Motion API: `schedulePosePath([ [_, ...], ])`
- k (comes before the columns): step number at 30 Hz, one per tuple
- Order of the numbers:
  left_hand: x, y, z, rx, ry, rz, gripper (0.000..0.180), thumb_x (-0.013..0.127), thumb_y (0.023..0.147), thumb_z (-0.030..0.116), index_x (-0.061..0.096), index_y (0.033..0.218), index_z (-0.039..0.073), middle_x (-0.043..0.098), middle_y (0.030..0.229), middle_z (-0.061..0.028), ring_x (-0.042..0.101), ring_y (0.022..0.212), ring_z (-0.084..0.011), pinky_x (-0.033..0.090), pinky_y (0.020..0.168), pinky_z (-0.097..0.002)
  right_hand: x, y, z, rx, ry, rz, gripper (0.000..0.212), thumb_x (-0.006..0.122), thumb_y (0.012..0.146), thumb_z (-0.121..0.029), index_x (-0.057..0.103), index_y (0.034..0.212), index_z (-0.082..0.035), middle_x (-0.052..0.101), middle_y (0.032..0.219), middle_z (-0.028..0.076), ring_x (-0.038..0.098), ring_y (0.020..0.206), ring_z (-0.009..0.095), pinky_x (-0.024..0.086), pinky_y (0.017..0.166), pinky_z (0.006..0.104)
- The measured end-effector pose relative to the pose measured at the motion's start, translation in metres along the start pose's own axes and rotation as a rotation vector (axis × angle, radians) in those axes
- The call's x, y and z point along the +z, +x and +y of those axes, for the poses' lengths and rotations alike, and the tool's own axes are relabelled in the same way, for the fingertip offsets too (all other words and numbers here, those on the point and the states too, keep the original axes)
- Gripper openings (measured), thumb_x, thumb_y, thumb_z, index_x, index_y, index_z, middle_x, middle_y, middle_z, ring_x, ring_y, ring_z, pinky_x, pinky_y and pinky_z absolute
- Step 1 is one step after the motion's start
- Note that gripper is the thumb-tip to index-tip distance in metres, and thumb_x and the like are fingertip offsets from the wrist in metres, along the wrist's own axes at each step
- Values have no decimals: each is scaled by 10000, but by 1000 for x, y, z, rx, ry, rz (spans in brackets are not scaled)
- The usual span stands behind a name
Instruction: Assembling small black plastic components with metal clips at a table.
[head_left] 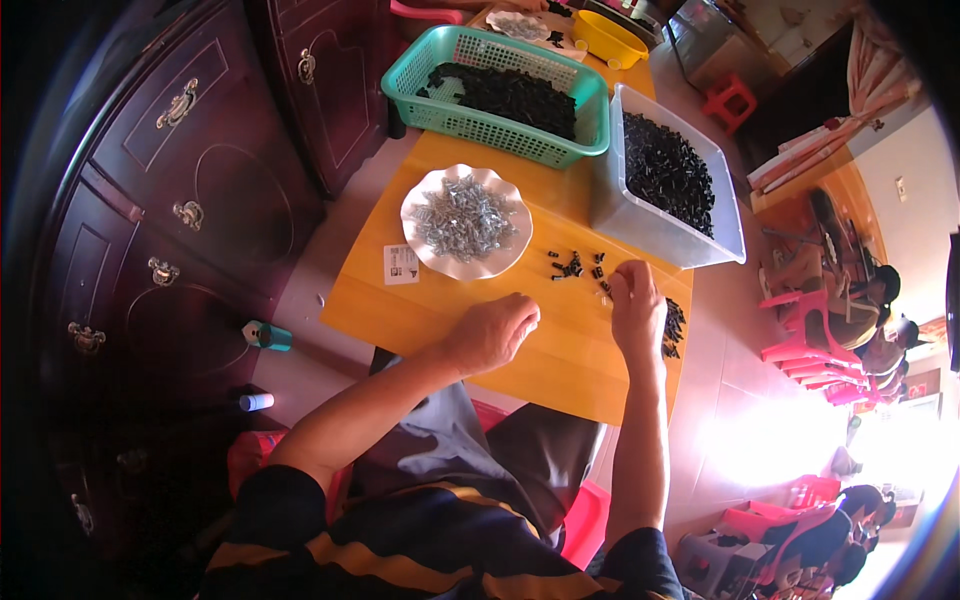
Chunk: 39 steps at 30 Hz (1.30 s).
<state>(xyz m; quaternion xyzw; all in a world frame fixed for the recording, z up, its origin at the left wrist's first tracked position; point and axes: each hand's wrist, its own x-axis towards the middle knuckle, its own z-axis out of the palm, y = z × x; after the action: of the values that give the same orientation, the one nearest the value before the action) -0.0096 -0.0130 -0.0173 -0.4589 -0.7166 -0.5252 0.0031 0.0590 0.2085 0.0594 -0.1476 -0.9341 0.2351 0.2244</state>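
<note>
My left hand [493, 335] hovers over the near part of the yellow wooden table [560, 385], its fingers curled together; whatever they hold is hidden. To the right, my right hand [637, 308] has its fingertips pinched beside several loose small black pieces [570, 267], and I cannot make out what is in them. Another heap of black pieces [673, 328] lies just right of that hand, at the table's right edge. Beyond my left hand stands a white scalloped plate [412, 212] piled with small clear and silvery parts.
A green basket [470, 128] and a clear plastic bin [622, 215], both with black pieces, stand at the back. A printed card [401, 264] lies beside the plate. A yellow basin [608, 42] is farther off. Dark cabinets [215, 150] line the left; people sit to the right.
</note>
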Motion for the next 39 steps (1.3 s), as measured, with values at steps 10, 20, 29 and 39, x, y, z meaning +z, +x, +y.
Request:
schedulePosePath([
  [10, -6, 10, 22, -125, -155, -6, 29, 627, 890, -3, 607, 903, 14, 620, 818, -124, 647, 723, -284, 513, 647, -366, -11, -102, -8, 470, 1023, -204, 231, 566, 1046, -216, 599, 1206, -52, 672, 878, 25, 589, 735, 88, 460, 680, 219],
  [20, -8, 32, 83, -96, -258, -53, 134, 658, 855, -81, 666, 956, 7, 664, 869, -88, 666, 719, -186, 524, 637, -297, -6, -113, -11, 810, 1779, -113, 116, 547, 1054, -205, 608, 1106, -121, 677, 1072, 41, 642, 818, 124, 522, 733, 253],
  [29, 15, 38, 104, -85, -266, -67, 168, 668, 878, -71, 675, 1029, 2, 683, 890, -56, 658, 746, -102, 536, 663, -242, -2, -122, -5, 795, 2028, -176, 114, 597, 1025, -181, 628, 1110, -112, 666, 981, 17, 652, 862, 120, 555, 819, 262],
  [39, 21, 37, 98, -80, -254, -100, 165, 630, 870, -98, 667, 1003, -8, 663, 912, -56, 659, 758, -95, 546, 683, -230, -3, -124, -11, 641, 1793, -161, 84, 634, 1001, -151, 631, 1035, -75, 663, 908, 12, 621, 828, 92, 517, 795, 247],
])
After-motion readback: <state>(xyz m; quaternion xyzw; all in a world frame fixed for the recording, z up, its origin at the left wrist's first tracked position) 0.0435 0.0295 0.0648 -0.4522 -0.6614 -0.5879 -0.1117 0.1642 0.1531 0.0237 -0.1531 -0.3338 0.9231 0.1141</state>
